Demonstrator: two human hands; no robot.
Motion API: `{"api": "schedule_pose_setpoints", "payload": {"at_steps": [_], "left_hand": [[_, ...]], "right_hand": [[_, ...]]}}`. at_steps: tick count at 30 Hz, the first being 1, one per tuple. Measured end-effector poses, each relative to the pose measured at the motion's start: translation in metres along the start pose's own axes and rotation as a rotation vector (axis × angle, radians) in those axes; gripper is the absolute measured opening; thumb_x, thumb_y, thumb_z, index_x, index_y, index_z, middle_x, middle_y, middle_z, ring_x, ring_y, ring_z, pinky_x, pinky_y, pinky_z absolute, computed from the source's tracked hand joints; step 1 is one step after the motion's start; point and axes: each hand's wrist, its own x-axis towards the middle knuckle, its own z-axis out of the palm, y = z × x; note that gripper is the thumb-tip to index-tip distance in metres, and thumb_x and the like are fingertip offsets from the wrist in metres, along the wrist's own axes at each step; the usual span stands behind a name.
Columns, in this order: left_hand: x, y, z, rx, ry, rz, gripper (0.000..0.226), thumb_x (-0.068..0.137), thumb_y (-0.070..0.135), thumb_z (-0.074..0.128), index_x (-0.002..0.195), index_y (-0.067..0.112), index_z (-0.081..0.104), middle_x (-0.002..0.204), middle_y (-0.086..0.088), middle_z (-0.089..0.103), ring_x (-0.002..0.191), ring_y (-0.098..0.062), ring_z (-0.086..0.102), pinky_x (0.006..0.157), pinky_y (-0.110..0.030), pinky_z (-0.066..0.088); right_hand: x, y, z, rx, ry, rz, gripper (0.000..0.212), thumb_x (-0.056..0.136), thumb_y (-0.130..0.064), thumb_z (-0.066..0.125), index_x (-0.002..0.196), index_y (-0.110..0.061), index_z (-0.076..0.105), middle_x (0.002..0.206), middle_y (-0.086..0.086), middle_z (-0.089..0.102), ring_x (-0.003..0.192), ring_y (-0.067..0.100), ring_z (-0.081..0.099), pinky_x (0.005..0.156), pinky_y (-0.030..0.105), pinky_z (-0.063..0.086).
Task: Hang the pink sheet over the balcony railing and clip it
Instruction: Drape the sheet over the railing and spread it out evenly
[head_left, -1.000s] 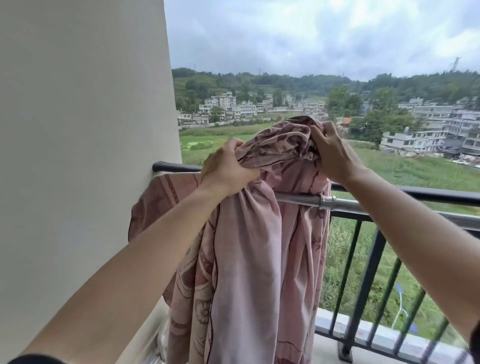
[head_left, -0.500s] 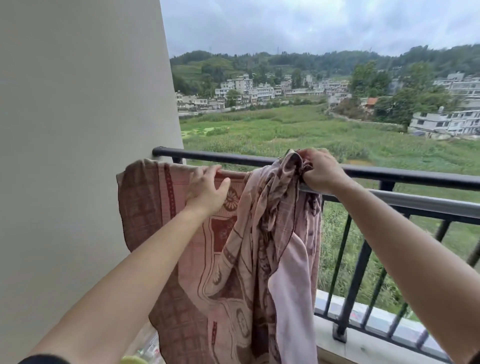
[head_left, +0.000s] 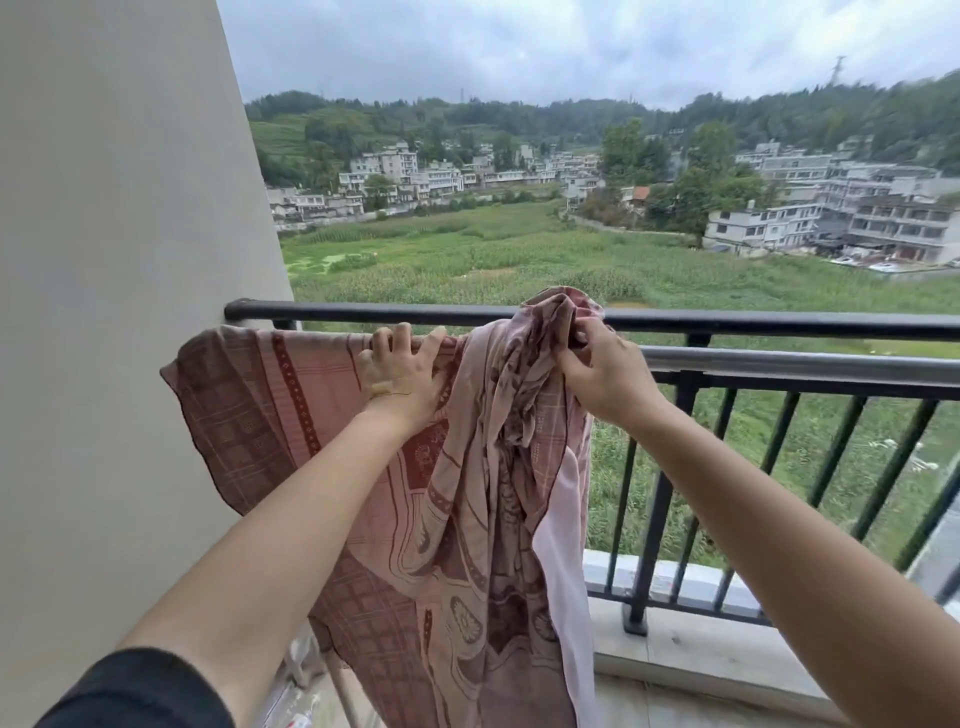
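Observation:
The pink patterned sheet (head_left: 291, 415) hangs over the silver rail (head_left: 779, 366) that runs just inside the black balcony railing (head_left: 779, 322). Its left part lies spread flat over the rail next to the wall. Its right part is bunched into a thick fold that hangs down. My left hand (head_left: 402, 371) presses flat on the spread part at the rail, fingers apart over the top edge. My right hand (head_left: 602, 371) is closed on the bunched fabric at the rail, and a wad sticks up above it. No clip is in view.
A beige wall (head_left: 119, 260) closes off the left side. Black vertical bars (head_left: 670, 467) stand on a concrete kerb (head_left: 701, 649) at the balcony edge. To the right of my right hand both rails are bare. Beyond lie fields and houses, far below.
The bunch held high above the rail a second ago has come down. The sheet's left part now lies spread along the rail, and my left hand went from gripping to pressing flat.

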Motion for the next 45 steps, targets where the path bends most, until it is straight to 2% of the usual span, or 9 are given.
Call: {"api": "schedule_pose_setpoints", "payload": {"at_steps": [6, 9, 12, 18, 23, 31, 38, 42, 45], "left_hand": [[0.016, -0.008, 0.016, -0.021, 0.127, 0.008, 0.045, 0.093, 0.014, 0.043, 0.134, 0.032, 0.041, 0.131, -0.010, 0.035, 0.120, -0.033, 0.030, 0.098, -0.050, 0.028], [0.022, -0.019, 0.026, -0.087, 0.198, 0.034, 0.047, 0.091, 0.008, 0.043, 0.132, 0.031, 0.042, 0.129, -0.012, 0.033, 0.121, -0.031, 0.026, 0.099, -0.052, 0.026], [0.029, -0.023, 0.031, -0.079, 0.229, 0.064, 0.051, 0.086, 0.006, 0.048, 0.129, 0.031, 0.040, 0.126, -0.011, 0.030, 0.120, -0.032, 0.024, 0.096, -0.053, 0.024], [0.043, -0.019, 0.036, -0.141, 0.272, 0.102, 0.057, 0.080, 0.002, 0.052, 0.127, 0.031, 0.037, 0.124, -0.009, 0.030, 0.119, -0.031, 0.024, 0.092, -0.052, 0.029], [-0.044, -0.083, -0.013, -0.164, 0.282, 0.136, 0.057, 0.079, 0.002, 0.051, 0.128, 0.029, 0.038, 0.124, -0.011, 0.032, 0.120, -0.032, 0.026, 0.093, -0.053, 0.028], [-0.040, -0.083, -0.021, -0.154, 0.222, 0.071, 0.050, 0.083, 0.006, 0.051, 0.129, 0.026, 0.046, 0.128, -0.012, 0.036, 0.121, -0.033, 0.027, 0.096, -0.055, 0.030], [-0.037, -0.071, -0.060, -0.414, 0.208, -0.127, 0.046, 0.091, 0.041, 0.033, 0.117, 0.019, 0.064, 0.130, -0.015, 0.044, 0.125, -0.030, 0.033, 0.103, -0.049, 0.024], [-0.061, -0.055, -0.077, -0.510, 0.389, 0.278, 0.076, 0.077, 0.082, 0.037, 0.113, 0.021, 0.065, 0.123, -0.007, 0.049, 0.114, -0.025, 0.042, 0.095, -0.040, 0.035], [-0.073, -0.037, -0.084, -0.406, 0.382, 0.441, 0.078, 0.069, 0.084, 0.053, 0.119, 0.025, 0.065, 0.118, -0.006, 0.054, 0.108, -0.023, 0.048, 0.091, -0.036, 0.034]], "right_hand": [[0.000, -0.011, 0.019, 0.621, -0.054, 0.396, 0.034, 0.089, -0.039, 0.039, 0.119, -0.023, 0.047, 0.111, 0.010, 0.067, 0.101, 0.028, 0.066, 0.089, 0.054, 0.056], [0.000, -0.022, 0.012, 0.376, 0.112, 0.352, 0.039, 0.097, -0.054, 0.045, 0.112, -0.019, 0.052, 0.100, 0.004, 0.067, 0.088, 0.020, 0.067, 0.073, 0.042, 0.058], [-0.001, -0.012, -0.007, 0.067, 0.215, 0.232, 0.045, 0.090, -0.061, 0.058, 0.108, -0.020, 0.056, 0.083, -0.009, 0.063, 0.065, 0.005, 0.058, 0.053, 0.023, 0.041], [-0.004, -0.004, -0.014, -0.019, 0.006, 0.336, 0.076, 0.081, -0.084, 0.039, 0.104, -0.018, 0.070, 0.097, -0.004, 0.072, 0.092, 0.015, 0.066, 0.085, 0.040, 0.055], [-0.095, -0.083, -0.008, 0.102, 0.064, 0.205, 0.024, 0.100, -0.034, 0.055, 0.106, -0.018, 0.072, 0.090, 0.000, 0.074, 0.084, 0.022, 0.069, 0.082, 0.044, 0.058], [-0.101, -0.047, -0.051, 0.177, 0.400, 0.425, 0.032, 0.104, -0.031, 0.030, 0.097, -0.009, 0.050, 0.092, 0.011, 0.062, 0.085, 0.032, 0.063, 0.077, 0.055, 0.056], [-0.102, -0.070, -0.044, 0.619, 0.151, 0.379, 0.030, 0.109, -0.027, 0.027, 0.100, -0.015, 0.052, 0.101, 0.007, 0.068, 0.092, 0.020, 0.066, 0.086, 0.038, 0.050], [-0.101, -0.094, -0.028, 0.653, 0.012, 0.215, 0.025, 0.107, -0.014, 0.036, 0.106, -0.022, 0.059, 0.111, 0.000, 0.067, 0.098, 0.009, 0.063, 0.082, 0.023, 0.045], [-0.097, -0.111, -0.015, 0.683, -0.075, 0.146, 0.032, 0.105, -0.006, 0.039, 0.119, -0.023, 0.062, 0.120, -0.004, 0.067, 0.103, 0.000, 0.062, 0.079, 0.012, 0.045]]}}
